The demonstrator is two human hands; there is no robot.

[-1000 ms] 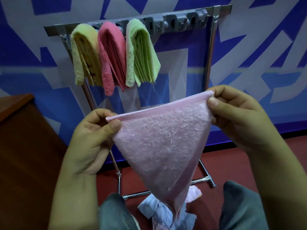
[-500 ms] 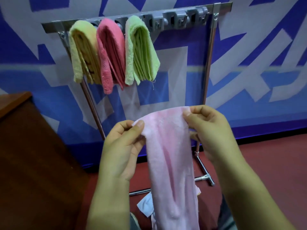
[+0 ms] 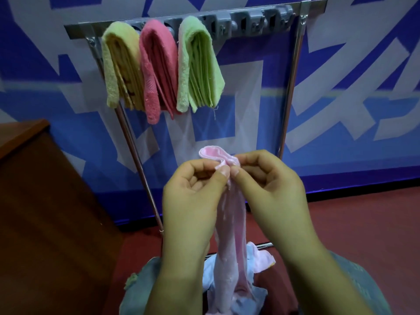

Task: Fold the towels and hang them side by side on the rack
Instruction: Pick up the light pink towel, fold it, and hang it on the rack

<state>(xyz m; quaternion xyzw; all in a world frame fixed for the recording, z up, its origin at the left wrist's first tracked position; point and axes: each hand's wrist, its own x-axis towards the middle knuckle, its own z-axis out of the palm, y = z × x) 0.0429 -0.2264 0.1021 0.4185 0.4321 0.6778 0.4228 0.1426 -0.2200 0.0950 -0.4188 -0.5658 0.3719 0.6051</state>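
A pale pink towel (image 3: 230,242) hangs down as a narrow folded strip, its top edge curled over just above my fingers. My left hand (image 3: 193,201) and my right hand (image 3: 270,192) pinch that top edge together, thumbs almost touching. Behind them stands the metal rack (image 3: 293,76). Its top bar carries three folded towels side by side: a yellow-green towel (image 3: 118,64) at the left, a pink towel (image 3: 156,69) in the middle, a light green towel (image 3: 197,64) to the right. The bar's right half, with grey hooks (image 3: 256,21), is bare.
A brown wooden cabinet (image 3: 45,212) fills the lower left. Loose light blue and pink cloths (image 3: 259,258) lie low between my knees. The floor is red and a blue-and-white patterned wall stands behind the rack.
My hands have come together from wide apart. The pale pink towel went from a spread triangle to a narrow strip folded lengthwise, both top corners now pinched at one spot.
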